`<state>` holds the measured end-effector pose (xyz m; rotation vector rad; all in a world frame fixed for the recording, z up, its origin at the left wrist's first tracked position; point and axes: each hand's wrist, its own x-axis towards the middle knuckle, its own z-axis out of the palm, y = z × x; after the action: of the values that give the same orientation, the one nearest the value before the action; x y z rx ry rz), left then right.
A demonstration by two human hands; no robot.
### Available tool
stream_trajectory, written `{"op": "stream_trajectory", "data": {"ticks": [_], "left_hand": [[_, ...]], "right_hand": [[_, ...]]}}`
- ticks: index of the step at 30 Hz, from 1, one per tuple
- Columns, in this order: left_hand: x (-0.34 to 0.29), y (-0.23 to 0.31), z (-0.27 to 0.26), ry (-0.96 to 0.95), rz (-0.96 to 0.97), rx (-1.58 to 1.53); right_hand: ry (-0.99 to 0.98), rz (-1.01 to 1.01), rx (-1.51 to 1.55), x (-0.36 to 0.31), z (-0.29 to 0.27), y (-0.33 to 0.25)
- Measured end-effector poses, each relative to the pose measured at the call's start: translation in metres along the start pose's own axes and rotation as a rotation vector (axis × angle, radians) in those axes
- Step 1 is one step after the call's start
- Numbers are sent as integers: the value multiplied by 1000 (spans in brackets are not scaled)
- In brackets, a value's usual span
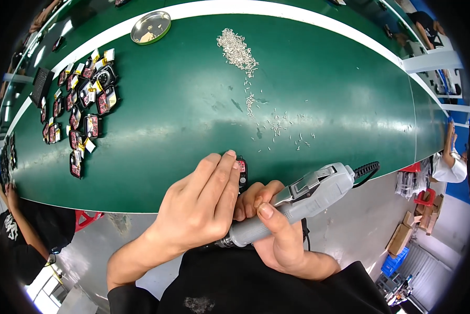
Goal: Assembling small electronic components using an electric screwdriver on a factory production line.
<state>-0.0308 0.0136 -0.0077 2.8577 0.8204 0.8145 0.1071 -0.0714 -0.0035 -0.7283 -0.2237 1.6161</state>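
My left hand (198,201) lies with its fingers stretched out beside and partly over a small black device housing (243,175) with a red circuit board, near the table's front edge. Its thumb is hidden. My right hand (279,230) is wrapped round a grey electric screwdriver (303,201), which lies aslant with its chuck toward the lower left. The chuck passes under my left hand, and the tip is out of sight. The right fingertips are close to the lower end of the housing; whether they touch it, I cannot tell.
Small screws (237,49) lie heaped on the green table (167,110), with others scattered nearer. Several open device housings (91,125) with batteries stand at the left. A round metal dish (151,27) is at the back. A black cable (367,168) leaves the screwdriver. A co-worker's arm (23,220) shows at far left.
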Motion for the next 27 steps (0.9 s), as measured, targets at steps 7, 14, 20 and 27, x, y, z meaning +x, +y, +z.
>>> {"op": "stream_trajectory", "data": {"ticks": [7,14,20,27], "left_hand": [[-2,10,-3,-13,-31,17],[-5,17,-20,-277,-159,-146],[-10,20,-14,-260,-86,-75],[-13,20,-7,-182,-103,-70]], "right_hand": [[31,22,-5,-2,-4,-4],[-272,-181,-139,21,-7,-59],[-540,-281,-389,59,6,-99],[-599,-224,-424,81,6,-88]]}}
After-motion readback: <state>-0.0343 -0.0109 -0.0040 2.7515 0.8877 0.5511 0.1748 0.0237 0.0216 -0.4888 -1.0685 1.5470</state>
